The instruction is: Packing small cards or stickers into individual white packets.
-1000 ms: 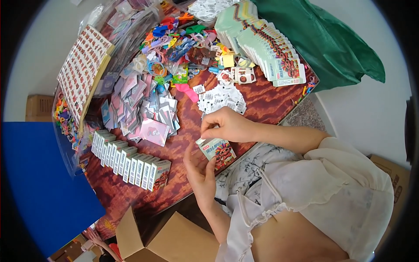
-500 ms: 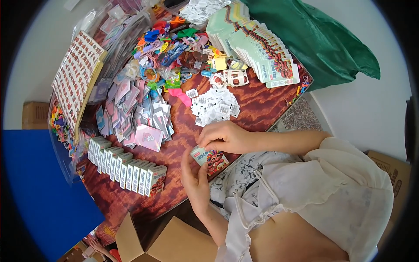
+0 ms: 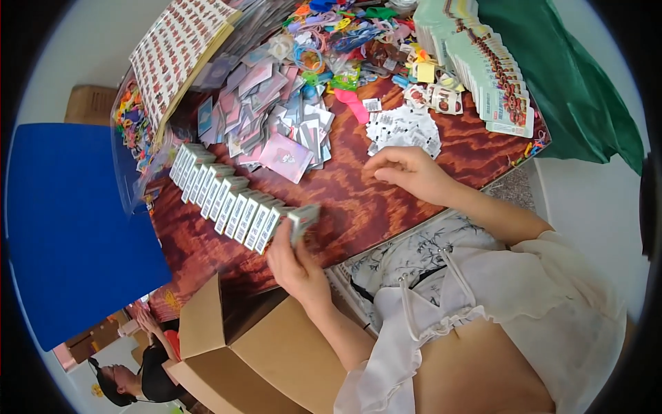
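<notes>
My left hand (image 3: 298,271) grips a small printed box (image 3: 304,219) between thumb and fingers, at the near end of a row of like boxes (image 3: 224,200) standing on edge. Slight blur covers the held box; whether it touches the row I cannot tell. My right hand (image 3: 407,172) hovers over the table with its fingers loosely bent and nothing visible in them. It is nearest to a pile of small white printed packets (image 3: 407,132). Left of that pile lies a heap of pinkish and grey cards (image 3: 262,103), a pink card (image 3: 285,158) on top.
Flattened mint-green cartons (image 3: 493,83) fan out at the back right, beside a green bag (image 3: 552,69). Colourful trinkets (image 3: 345,34) cover the back. A sticker sheet stack (image 3: 176,58) leans at the left. An open cardboard box (image 3: 289,345) stands below the table edge; another person (image 3: 155,366) is beyond.
My left hand has carried the box leftward to the row's near end. My right hand has come off the box and moved apart. The view has shifted.
</notes>
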A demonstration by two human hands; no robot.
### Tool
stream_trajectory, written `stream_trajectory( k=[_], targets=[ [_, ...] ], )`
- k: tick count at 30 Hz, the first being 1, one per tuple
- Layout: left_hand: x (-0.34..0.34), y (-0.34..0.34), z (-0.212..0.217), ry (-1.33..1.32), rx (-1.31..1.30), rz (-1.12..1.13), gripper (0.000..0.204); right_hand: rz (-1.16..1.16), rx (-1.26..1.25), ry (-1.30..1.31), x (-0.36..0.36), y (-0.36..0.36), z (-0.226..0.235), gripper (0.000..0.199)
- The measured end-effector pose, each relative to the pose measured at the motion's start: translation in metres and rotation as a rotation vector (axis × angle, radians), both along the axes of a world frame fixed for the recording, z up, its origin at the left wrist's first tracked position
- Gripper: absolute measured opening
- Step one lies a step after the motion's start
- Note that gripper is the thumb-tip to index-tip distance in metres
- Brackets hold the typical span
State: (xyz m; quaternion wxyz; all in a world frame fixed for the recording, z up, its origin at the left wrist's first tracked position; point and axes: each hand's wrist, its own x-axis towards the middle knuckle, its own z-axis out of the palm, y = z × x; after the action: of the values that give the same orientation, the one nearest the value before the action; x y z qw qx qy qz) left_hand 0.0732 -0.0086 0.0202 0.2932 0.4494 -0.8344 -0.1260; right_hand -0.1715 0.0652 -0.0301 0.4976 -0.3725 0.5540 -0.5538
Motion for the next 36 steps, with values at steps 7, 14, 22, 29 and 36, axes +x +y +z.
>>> stream_trajectory(
  k=[7,14,22,29,36],
  targets=[
    [0.012,-0.011,-0.043,-0.273,-0.240,0.189,0.058,0.068,0.017,0.133,0.004,-0.002,0.006,0.013],
    [0.007,-0.044,-0.049,-0.247,-0.351,0.227,0.068,0.003,-0.207,0.425,0.003,0.004,-0.001,0.011],
    [0.027,-0.050,-0.062,-0.447,-0.385,0.221,0.069,-0.475,0.077,1.197,-0.117,0.093,0.038,0.018],
    [0.016,-0.062,-0.061,-0.383,-0.405,0.192,0.074,-0.573,0.409,1.340,-0.177,0.148,0.022,0.052],
    [0.023,-0.038,-0.033,-0.627,-0.343,0.289,0.076,-0.500,0.149,0.837,-0.188,0.140,0.056,0.013]
  ],
)
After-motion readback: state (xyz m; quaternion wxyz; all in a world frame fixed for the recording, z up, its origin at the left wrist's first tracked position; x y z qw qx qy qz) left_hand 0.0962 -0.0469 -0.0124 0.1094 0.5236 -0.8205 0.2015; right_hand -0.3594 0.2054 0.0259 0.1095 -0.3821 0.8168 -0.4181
